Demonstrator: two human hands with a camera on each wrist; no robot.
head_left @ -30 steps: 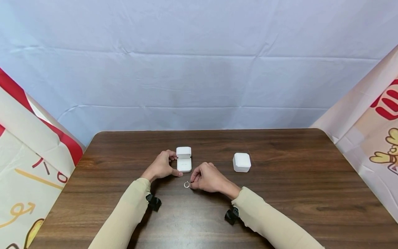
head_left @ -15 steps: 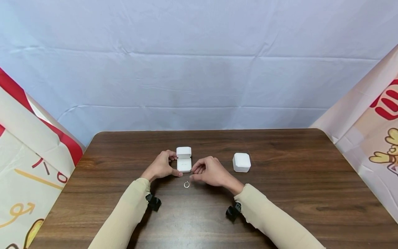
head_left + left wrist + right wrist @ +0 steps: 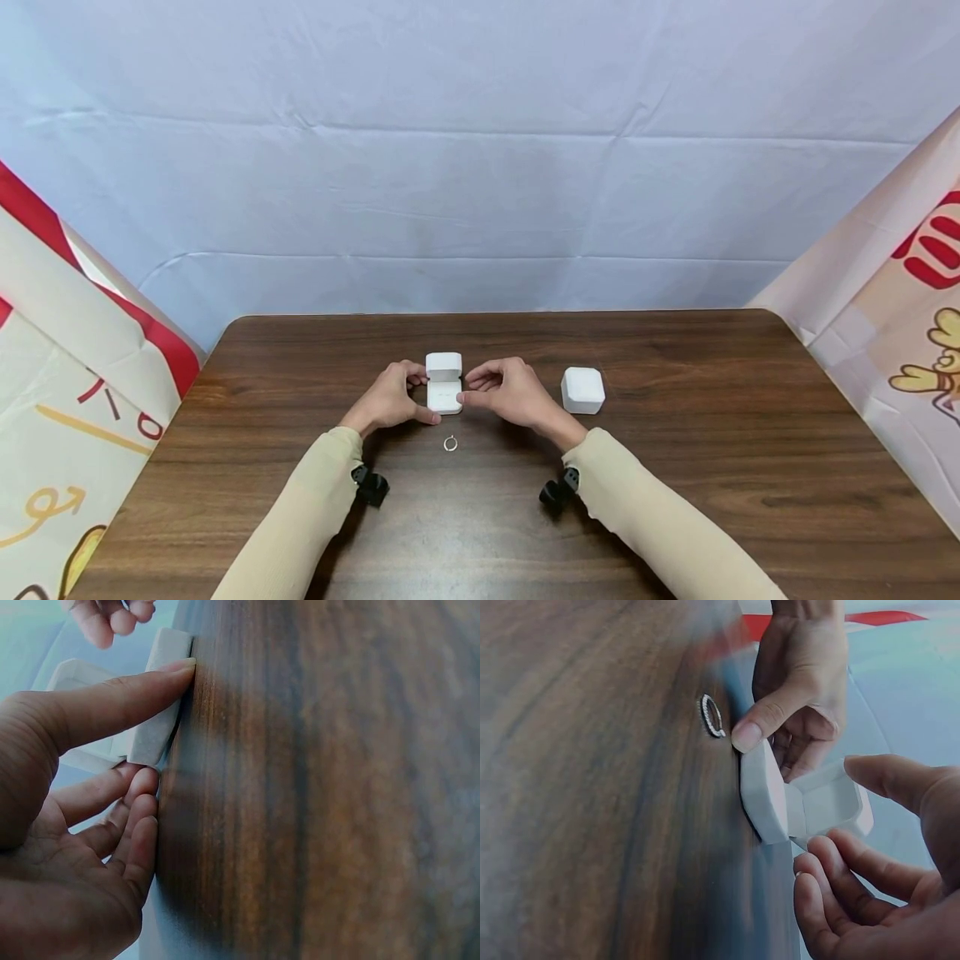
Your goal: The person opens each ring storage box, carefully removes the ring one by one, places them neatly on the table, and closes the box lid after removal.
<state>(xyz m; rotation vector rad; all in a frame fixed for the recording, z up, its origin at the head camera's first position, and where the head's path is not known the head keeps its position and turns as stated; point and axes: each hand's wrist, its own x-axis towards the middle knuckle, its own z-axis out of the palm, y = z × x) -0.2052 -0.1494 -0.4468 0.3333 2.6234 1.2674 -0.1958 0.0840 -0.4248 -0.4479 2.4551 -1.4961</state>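
A white ring box (image 3: pixel 444 400) stands with its lid (image 3: pixel 443 364) raised, near the middle of the table. My left hand (image 3: pixel 386 400) grips it from the left, thumb along the front of the base (image 3: pixel 152 739) and fingers at the side. At the box's right side is my right hand (image 3: pixel 512 395), holding nothing. Its fingers (image 3: pixel 831 870) are loosely bent beside the hinge, and its thumb (image 3: pixel 889 776) overlaps the lid in the right wrist view. A thin ring (image 3: pixel 708 718) set with small stones lies on the wood in front of the box.
A second white box (image 3: pixel 582 391), closed, stands to the right of my right hand. The dark wooden table (image 3: pixel 712 433) ends at a pale cloth backdrop (image 3: pixel 480 200). Printed cloths hang at the left (image 3: pixel 75 400) and right.
My right hand has moved from beside the ring, away from me, to the right side of the ring box, its fingers loosening. The ring, both boxes and my left hand stay put.
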